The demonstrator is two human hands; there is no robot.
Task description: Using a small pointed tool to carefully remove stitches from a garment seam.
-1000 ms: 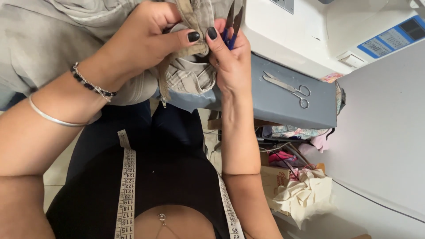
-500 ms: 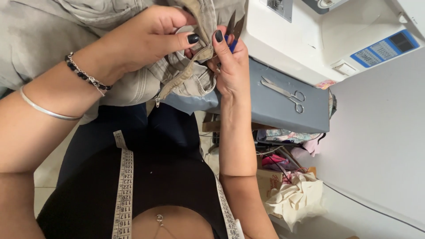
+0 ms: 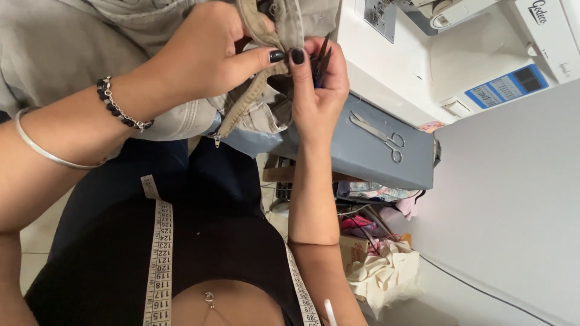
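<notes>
Sewing machine, white, fills the top right corner; its grey bed runs out below it, and a pair of steel scissors lies flat on that bed near its far edge, untouched.

Khaki garment drapes across the top left and bunches at the grey bed's near edge. Its zipper strip hangs down from the pinch, the pull dangling at the bottom end.

My left hand is clenched on the garment fold, thumb pressing the seam from the front. My right hand meets it thumb to thumb, fingers closed around a small dark snipping tool, blades pointing up just beside the cloth. Whether the blades touch the fabric I cannot tell.

Measuring tape hangs round my neck over the black top. Bead bracelet on the left wrist.
</notes>
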